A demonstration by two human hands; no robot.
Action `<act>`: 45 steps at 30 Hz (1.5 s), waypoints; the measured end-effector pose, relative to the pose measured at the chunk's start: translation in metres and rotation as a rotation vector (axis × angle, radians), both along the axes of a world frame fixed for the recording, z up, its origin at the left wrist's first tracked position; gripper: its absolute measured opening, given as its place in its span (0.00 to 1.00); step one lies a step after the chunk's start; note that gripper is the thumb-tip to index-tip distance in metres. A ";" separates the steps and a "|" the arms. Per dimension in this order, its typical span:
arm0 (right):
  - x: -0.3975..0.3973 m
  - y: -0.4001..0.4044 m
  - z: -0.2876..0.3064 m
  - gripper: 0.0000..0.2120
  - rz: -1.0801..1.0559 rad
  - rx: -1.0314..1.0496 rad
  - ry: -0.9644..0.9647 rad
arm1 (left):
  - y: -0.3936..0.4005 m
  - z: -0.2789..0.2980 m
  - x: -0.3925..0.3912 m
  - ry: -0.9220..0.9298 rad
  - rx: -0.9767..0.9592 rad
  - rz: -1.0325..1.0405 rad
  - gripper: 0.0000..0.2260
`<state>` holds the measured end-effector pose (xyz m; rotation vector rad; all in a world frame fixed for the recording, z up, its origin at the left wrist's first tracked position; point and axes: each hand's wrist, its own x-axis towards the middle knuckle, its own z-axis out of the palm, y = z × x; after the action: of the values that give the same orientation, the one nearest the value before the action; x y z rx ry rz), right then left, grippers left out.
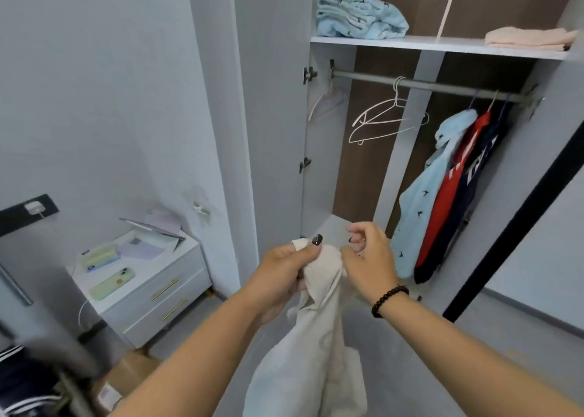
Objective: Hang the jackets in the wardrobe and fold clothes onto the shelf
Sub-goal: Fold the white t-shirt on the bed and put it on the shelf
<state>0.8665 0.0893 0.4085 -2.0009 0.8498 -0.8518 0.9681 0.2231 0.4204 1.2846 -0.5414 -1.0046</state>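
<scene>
I hold a cream-white garment (313, 353) in front of the open wardrobe; it hangs down from my hands. My left hand (284, 271) grips its bunched top edge. My right hand (368, 255) pinches the fabric just beside it. Above, the metal rail (442, 86) carries empty white hangers (384, 117) in the middle and a pale hanger (328, 102) at its left end. At the rail's right end hang a light blue jacket (423, 201), a red garment (448, 195) and a navy one (474, 176). The shelf (442, 46) bears folded light blue clothes (360, 16) and a folded peach cloth (531, 37).
A white nightstand (151, 290) with two drawers stands at the left, carrying a green phone (112, 283), a tablet and small packs. The wardrobe's left door (275, 116) stands open. A dark-edged door (518, 208) is at the right. Dark clothing lies at the bottom left corner.
</scene>
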 end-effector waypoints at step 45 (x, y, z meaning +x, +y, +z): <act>0.036 0.020 0.083 0.12 0.983 -0.391 0.287 | 0.182 0.028 -0.011 0.530 -0.157 1.006 0.07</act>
<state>0.9026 0.1090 0.4915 -2.5163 -0.2428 -0.1533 0.9568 0.4046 0.4481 0.9013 0.4191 -0.3884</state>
